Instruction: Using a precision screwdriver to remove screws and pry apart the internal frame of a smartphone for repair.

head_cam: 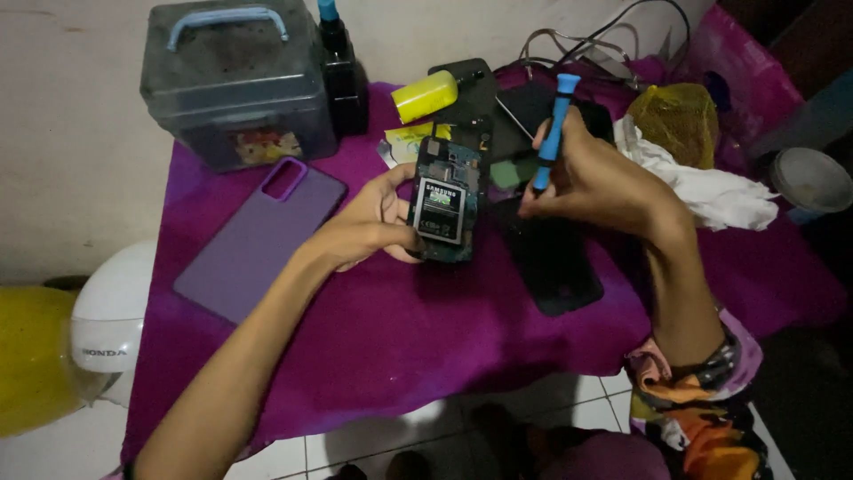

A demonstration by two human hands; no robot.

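Seen from the head camera, the left hand [373, 222] grips an opened phone [447, 200], back cover off and battery showing, holding it tilted above the middle of the purple-covered table [400, 329]. Just beside it, the right hand [591, 178] pinches a blue screwdriver [553, 133], tip pointing down near the phone's right edge. A purple phone case [258, 236] lies toward the table's left edge, and a grey box [235, 84] stands at the far left corner.
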